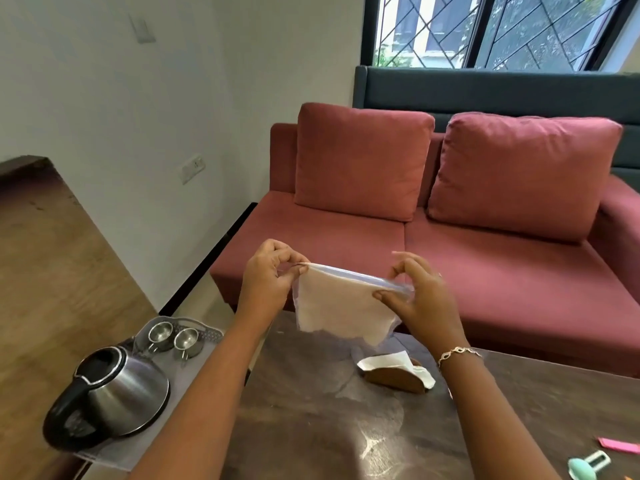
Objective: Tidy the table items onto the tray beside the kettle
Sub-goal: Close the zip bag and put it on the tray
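Plastic pouch [341,306] above the table [311,427], top corners in pinching fingers of left hand [266,277] and right hand [424,299].

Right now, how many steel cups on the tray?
2. Left small steel cup and right small steel cup stand side by side at the far end of the grey tray, beyond the shiny steel kettle. The forearm may hide more.

1. Red sofa [485,271] fills the middle, with two matching cushions up against its back: left cushion [360,161], right cushion [523,174].
2. Behind it, a dark green padded panel [485,88], and above that a window [502,29] with a diagonal grille.
3. White wall [173,98] on the left carries a socket [193,168] and a switch plate [142,29].
4. Far left, a brown wooden top [52,271].
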`<state>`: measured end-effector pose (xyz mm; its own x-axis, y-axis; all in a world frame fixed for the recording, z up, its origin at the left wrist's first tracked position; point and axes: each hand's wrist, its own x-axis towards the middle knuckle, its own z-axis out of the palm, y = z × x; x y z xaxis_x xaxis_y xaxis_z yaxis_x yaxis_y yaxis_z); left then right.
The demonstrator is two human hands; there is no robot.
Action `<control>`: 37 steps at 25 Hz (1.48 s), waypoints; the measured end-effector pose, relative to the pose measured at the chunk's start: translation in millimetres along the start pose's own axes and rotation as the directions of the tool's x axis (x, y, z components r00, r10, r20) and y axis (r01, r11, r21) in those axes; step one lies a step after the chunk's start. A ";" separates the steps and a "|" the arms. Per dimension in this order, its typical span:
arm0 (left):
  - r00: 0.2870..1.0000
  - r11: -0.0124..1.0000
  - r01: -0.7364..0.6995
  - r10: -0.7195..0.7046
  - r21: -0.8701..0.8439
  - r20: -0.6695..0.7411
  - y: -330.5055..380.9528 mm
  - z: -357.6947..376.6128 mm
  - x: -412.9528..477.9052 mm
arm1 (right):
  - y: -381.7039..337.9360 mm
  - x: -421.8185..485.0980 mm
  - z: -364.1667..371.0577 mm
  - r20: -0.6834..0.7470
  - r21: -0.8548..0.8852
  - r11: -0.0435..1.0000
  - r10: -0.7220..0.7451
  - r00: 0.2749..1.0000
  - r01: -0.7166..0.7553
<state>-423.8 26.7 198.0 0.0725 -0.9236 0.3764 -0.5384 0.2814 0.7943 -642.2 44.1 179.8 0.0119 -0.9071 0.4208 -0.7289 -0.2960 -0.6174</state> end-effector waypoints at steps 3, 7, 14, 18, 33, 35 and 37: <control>0.999 1.000 0.012 -0.012 0.013 0.037 -15.9 -7.4 -3.6 | -16.7 -0.2 18.9 0.251 -0.228 0.973 0.016 0.968 0.043; 0.994 0.999 0.040 -0.041 0.012 0.101 -50.7 -31.4 -3.2 | -33.0 -2.8 57.7 0.308 -0.357 0.925 -0.016 0.951 0.131; 0.959 0.984 0.070 -0.112 0.165 0.260 -139.2 -102.1 3.2 | -80.1 -6.9 151.6 0.398 -0.310 0.918 -0.110 0.911 0.246; 0.928 0.955 0.156 -0.229 0.254 0.292 -199.9 -154.9 15.9 | -121.1 -1.1 229.5 0.437 -0.263 0.915 -0.171 0.883 0.307; 0.839 0.842 0.335 -0.471 0.423 0.272 -418.5 -233.6 65.1 | -161.8 27.8 482.7 0.721 -0.217 0.959 0.031 0.692 0.182; 0.830 0.824 0.344 -0.492 0.451 0.265 -440.1 -237.9 63.9 | -157.6 24.9 504.0 0.790 -0.232 0.962 0.098 0.606 0.146; 0.801 0.800 0.342 -0.523 0.493 0.292 -458.5 -242.3 60.4 | -152.0 21.1 521.1 0.842 -0.226 0.964 0.120 0.526 0.142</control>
<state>30.9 -95.1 -27.9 0.0942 -0.9628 -0.2531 -0.8200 -0.2192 0.5287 -174.5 -86.1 -63.9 0.4951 -0.7647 -0.4125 -0.8556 -0.3466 -0.3845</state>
